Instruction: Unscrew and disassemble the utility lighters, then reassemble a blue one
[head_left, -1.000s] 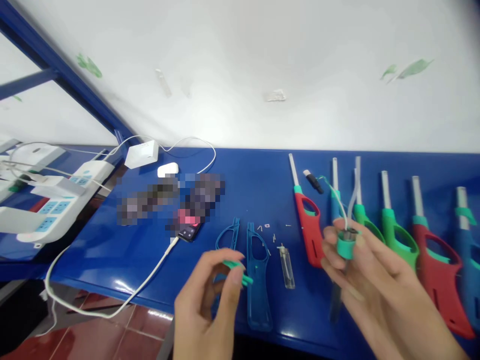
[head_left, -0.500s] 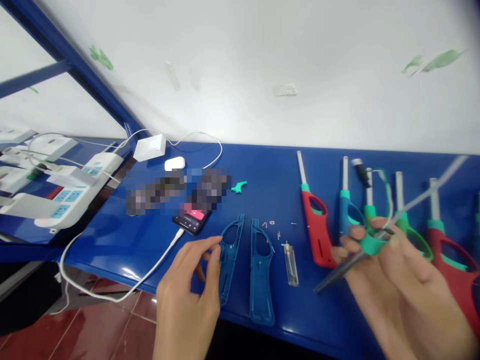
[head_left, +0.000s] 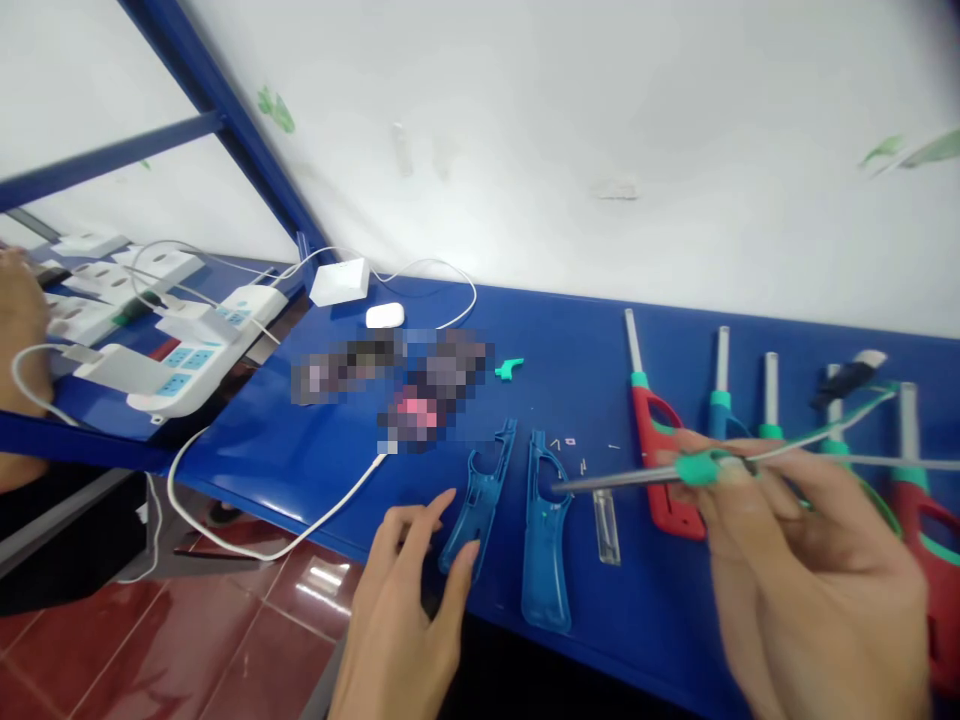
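My left hand (head_left: 409, 605) is at the lower end of one blue lighter shell half (head_left: 480, 500), thumb and fingers apart on either side of it; whether they touch it I cannot tell. Beside it lies the other blue shell half (head_left: 546, 560). In the air, my right hand (head_left: 810, 560) pinches a metal lighter nozzle tube (head_left: 619, 480) by its green collar (head_left: 699, 467). Wires trail to the right from the collar, one leading to a black-and-white part (head_left: 851, 377). A clear fuel tank (head_left: 607, 527) lies under the tube, near small screws (head_left: 583, 466).
A green trigger (head_left: 509, 369) lies farther back. Several assembled lighters stand in a row on the right, a red one (head_left: 667, 470) nearest. On the left are a partly pixelated phone (head_left: 420, 412), a white cable (head_left: 300, 545), an earbud case (head_left: 385, 316) and a power strip (head_left: 202, 365).
My right hand has turned the nozzle from a slant to nearly level, tube pointing left. My left hand has spread its fingers lower on the shell half. The view has shifted left.
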